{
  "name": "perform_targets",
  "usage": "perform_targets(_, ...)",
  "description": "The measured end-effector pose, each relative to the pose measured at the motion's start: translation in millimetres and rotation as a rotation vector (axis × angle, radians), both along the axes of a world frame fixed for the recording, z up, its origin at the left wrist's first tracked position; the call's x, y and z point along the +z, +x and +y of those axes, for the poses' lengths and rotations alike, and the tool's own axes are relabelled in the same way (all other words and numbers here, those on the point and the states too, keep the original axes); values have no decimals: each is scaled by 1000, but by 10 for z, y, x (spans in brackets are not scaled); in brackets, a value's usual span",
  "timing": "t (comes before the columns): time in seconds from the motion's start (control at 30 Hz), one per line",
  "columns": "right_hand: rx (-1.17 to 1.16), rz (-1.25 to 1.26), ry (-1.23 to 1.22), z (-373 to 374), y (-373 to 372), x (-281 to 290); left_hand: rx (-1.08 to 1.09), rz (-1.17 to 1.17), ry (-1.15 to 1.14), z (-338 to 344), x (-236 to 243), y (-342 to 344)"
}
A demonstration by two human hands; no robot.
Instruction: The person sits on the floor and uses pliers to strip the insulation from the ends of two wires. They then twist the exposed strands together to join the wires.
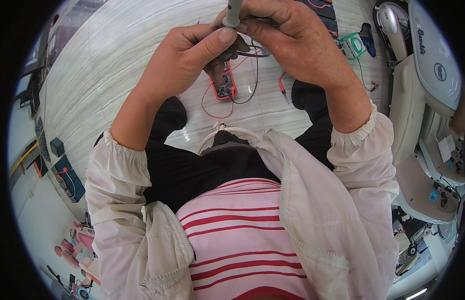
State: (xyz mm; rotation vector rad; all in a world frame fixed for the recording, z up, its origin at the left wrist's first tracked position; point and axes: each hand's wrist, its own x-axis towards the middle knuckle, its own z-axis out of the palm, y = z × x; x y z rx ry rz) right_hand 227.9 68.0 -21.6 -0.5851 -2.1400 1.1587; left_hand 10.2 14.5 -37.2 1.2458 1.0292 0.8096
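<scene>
At the top edge, my left hand (195, 52) and my right hand (297, 42) come together around a grey tube-like part (233, 16) with a flared lower end. My left thumb presses against that flared end, with the other fingers curled underneath in shadow. The right thumb and fingers close on it from the other side; its upper part runs out of view. A dark cable (255, 54) loops just below the hands. Beneath them on the floor lies a red-edged multimeter (224, 90), partly hidden by my left fingers, with red and black leads around it.
A red test probe (284, 89) lies beside my right shoe. Farther right are a small green-and-white device (352, 46), a black object (366, 40) and pale vehicle body panels (435, 55). Dark boxes (68, 177) stand at left. Pink items (75, 245) show at lower left.
</scene>
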Motion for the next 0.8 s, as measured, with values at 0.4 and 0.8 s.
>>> perform_targets(0.4, -65, 37, 44, 3, -20, -49, 11, -54, 11, 14, 32, 25)
perform_targets(0.8, -73, 12, -7, -8, -24, -49, 40, -76, -11, 14, 8, 23)
